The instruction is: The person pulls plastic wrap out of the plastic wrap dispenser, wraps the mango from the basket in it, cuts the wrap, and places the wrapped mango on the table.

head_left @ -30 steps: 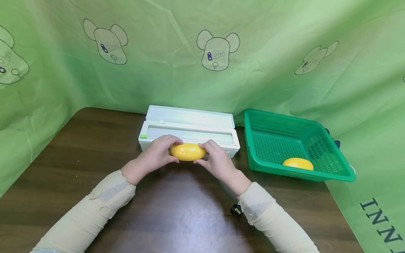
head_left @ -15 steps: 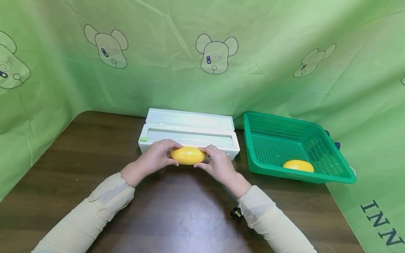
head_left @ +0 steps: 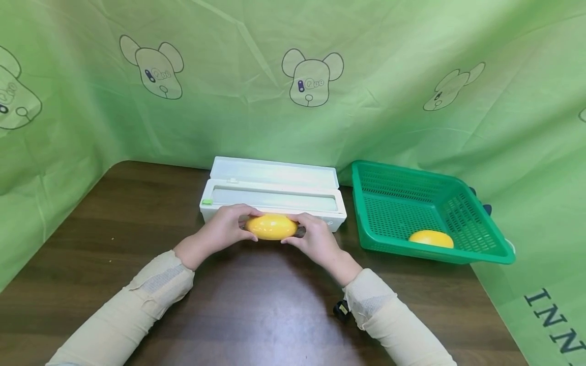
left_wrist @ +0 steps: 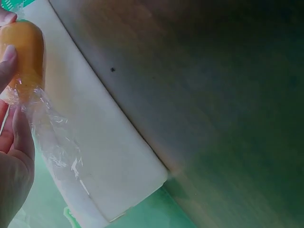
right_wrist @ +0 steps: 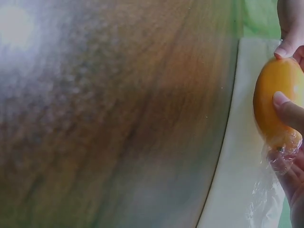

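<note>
A glossy yellow mango (head_left: 271,226) lies sideways between my hands, in front of the white cling film dispenser (head_left: 279,184). My left hand (head_left: 224,226) pinches its left end between thumb and fingers. The right end is gripped the same way by my right hand (head_left: 319,241). Clear cling film (left_wrist: 57,128) bunches at the mango's end and trails along the dispenser in the left wrist view. Crumpled film (right_wrist: 282,154) also gathers by the right fingers in the right wrist view. The dispenser's lid (head_left: 274,171) stands raised at the back.
A green plastic basket (head_left: 485,223) stands at the right, with another yellow mango (head_left: 432,238) inside. The dispenser carries a small green slider (head_left: 207,202) at its left end. A green printed curtain (head_left: 229,122) hangs behind the dark wooden table (head_left: 274,315).
The head view has tilted slightly, so everything sits a little lower. Both hands keep hold of the mango in nearly the same place.
</note>
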Action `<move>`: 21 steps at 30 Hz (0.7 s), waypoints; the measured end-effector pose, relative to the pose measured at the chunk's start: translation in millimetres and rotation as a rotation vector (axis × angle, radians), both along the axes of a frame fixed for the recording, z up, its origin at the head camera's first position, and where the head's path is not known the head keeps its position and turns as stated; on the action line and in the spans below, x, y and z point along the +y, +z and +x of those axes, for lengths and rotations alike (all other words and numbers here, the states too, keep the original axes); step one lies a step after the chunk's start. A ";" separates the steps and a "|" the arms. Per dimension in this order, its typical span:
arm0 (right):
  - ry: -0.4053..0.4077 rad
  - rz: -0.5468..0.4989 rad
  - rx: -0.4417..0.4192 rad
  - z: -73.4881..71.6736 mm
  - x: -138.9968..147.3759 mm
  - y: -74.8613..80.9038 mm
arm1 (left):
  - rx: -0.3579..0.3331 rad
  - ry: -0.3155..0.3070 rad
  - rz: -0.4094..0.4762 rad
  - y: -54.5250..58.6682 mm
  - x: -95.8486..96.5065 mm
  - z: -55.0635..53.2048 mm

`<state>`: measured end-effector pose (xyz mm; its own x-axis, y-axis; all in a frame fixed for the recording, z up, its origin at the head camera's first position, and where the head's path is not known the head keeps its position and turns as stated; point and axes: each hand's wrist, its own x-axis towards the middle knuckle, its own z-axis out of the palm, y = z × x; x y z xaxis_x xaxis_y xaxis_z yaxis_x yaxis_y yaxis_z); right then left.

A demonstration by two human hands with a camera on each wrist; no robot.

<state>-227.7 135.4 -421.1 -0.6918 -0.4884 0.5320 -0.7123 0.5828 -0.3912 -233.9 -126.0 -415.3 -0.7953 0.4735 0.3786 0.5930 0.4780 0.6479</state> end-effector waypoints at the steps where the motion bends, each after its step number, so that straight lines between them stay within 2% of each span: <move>1: -0.003 -0.001 -0.002 -0.1 0.1 -0.4 | 0.003 0.002 -0.006 -0.4 0.0 -0.1; 4: -0.010 0.002 -0.008 -0.2 0.5 -2.0 | 0.000 0.010 -0.014 -1.3 -0.1 0.1; 10: -0.007 0.010 -0.024 -0.9 1.8 -5.4 | -0.055 0.009 -0.003 -2.7 0.3 0.5; 16: -0.005 0.014 -0.018 -2.1 3.9 -7.6 | -0.053 -0.005 -0.030 -2.2 0.0 -1.0; 21: 0.000 0.009 -0.030 -3.1 4.7 -9.8 | -0.079 0.001 -0.053 -1.2 -0.4 -1.8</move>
